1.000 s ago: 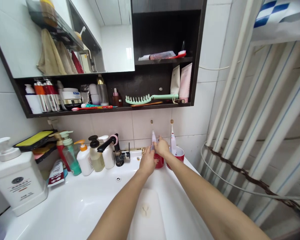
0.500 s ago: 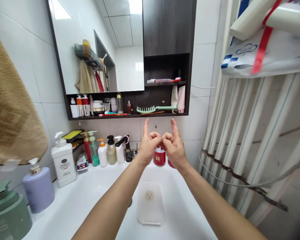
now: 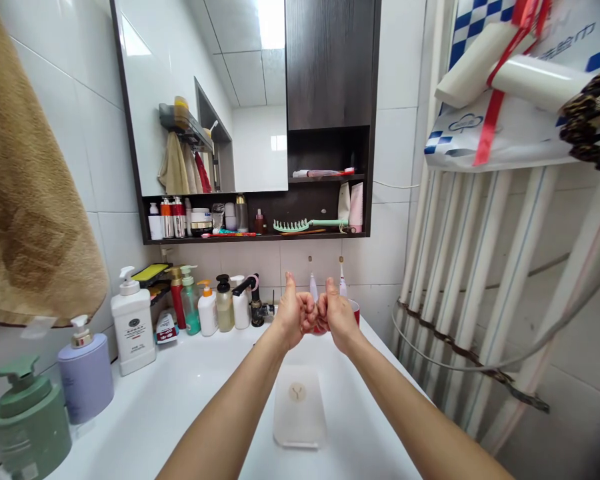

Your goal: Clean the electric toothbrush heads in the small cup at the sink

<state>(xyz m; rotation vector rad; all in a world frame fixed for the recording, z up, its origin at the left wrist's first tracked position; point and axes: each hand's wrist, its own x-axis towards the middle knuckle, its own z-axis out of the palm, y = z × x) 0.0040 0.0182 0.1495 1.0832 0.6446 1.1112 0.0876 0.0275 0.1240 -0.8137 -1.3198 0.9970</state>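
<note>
Holding left hand [image 3: 294, 313] and right hand [image 3: 337, 315] side by side above the far part of the white basin [image 3: 195, 407], thumbs raised, knuckles meeting or nearly so. Clenching both loosely, with no held thing showing. Close behind, on the basin's far rim, right of its middle: a red cup [image 3: 321, 331], mostly hidden, and a second red cup [image 3: 357, 313] farther right. Standing upright there too, bases out of sight: a pale toothbrush [image 3: 313, 287] and another pale toothbrush [image 3: 343, 288]. Judging by the pose, pausing or gesturing rather than working on cup or brush; for any move on either, needing uncurled fingers and care against tipping. Lying inside the basin, a pale rectangular tray [image 3: 300, 425]. Rising from the basin's far rim, a black faucet [image 3: 257, 311], with pump bottles [image 3: 208, 313] along to the left. Hanging above the basin, a mirror cabinet [image 3: 330, 67]; left of the basin, a tan towel [image 3: 40, 200]; right of it, white radiator pipes [image 3: 460, 247] beneath a wrapped package [image 3: 460, 150].
</note>
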